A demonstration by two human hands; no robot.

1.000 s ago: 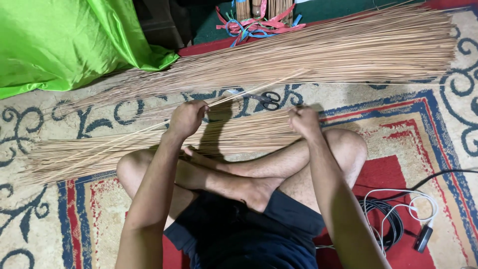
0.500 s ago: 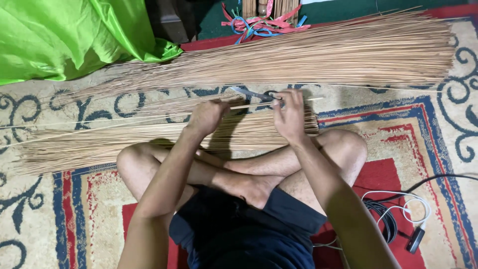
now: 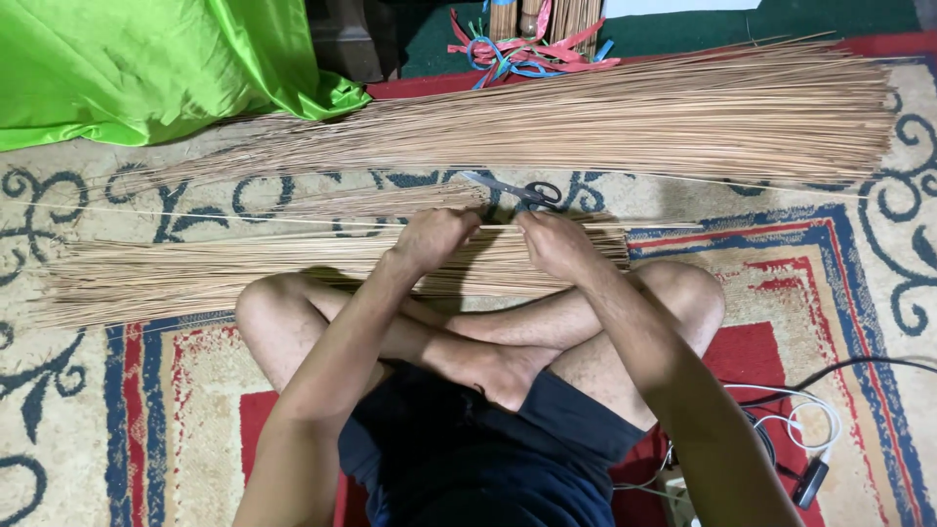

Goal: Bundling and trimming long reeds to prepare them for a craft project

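While lying across the carpet (image 3: 849,293) just past the crossed legs, a single thin stick (image 3: 293,220) is being pinched by both hands: left hand (image 3: 434,237) and right hand (image 3: 554,244), fingers closed. Near bundle of sticks (image 3: 224,268) is sitting under it, scissors (image 3: 522,190) just beyond, bigger pile (image 3: 634,117) behind.

Green cloth (image 3: 146,68), scissors (image 3: 517,190), coloured ribbons (image 3: 527,54)

Bare carpet (image 3: 859,293) right of my knee, room to pass. Ahead: scissors (image 3: 522,190) just beyond my hands, then the big stick pile (image 3: 605,122). Near stick bundle (image 3: 195,273) blocks left.
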